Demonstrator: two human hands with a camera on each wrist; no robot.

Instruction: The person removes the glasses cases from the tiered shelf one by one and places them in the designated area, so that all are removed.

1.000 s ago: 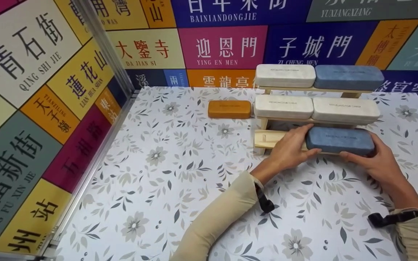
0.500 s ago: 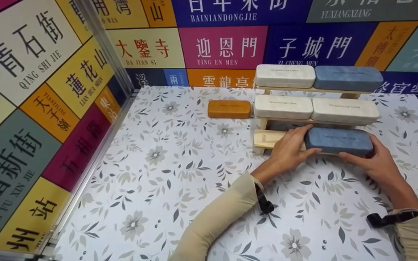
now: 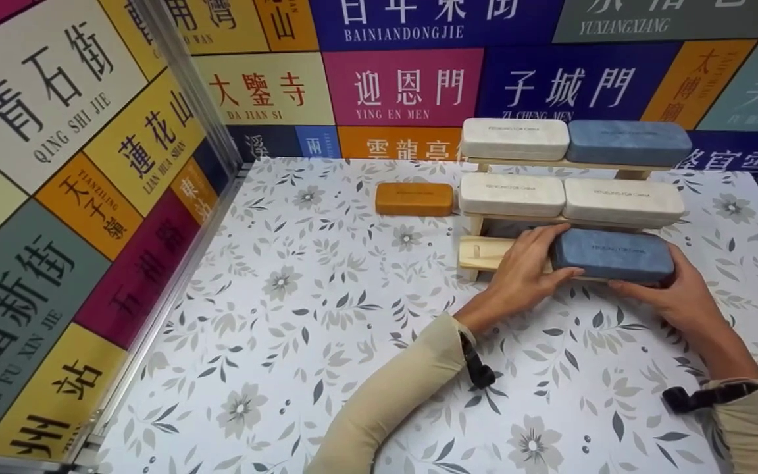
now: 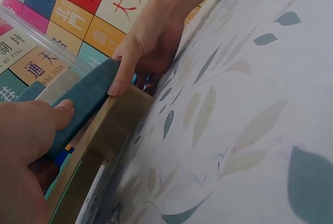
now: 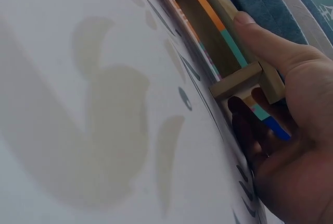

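A blue glasses case [image 3: 612, 255] lies on the lowest step of a small wooden stand [image 3: 481, 252]. My left hand [image 3: 524, 273] holds its left end, thumb along the front and fingers reaching toward the back. At the right end my right hand [image 3: 682, 289] grips it, with the thumb at the front lower edge. In the left wrist view, the left thumb [image 4: 65, 112] presses on the blue case [image 4: 86, 96]. The right wrist view has the right thumb [image 5: 247, 21] against the case near the step's edge, its other fingers curled under the stand's end.
Two white glasses cases [image 3: 512, 195] fill the middle step. A white case [image 3: 514, 139] and another blue case [image 3: 629, 142] stand on top. Left of the stand, an orange case [image 3: 414, 199] lies on the floral tabletop [image 3: 274, 342]. Sign-covered panels [image 3: 405, 85] rise behind and left.
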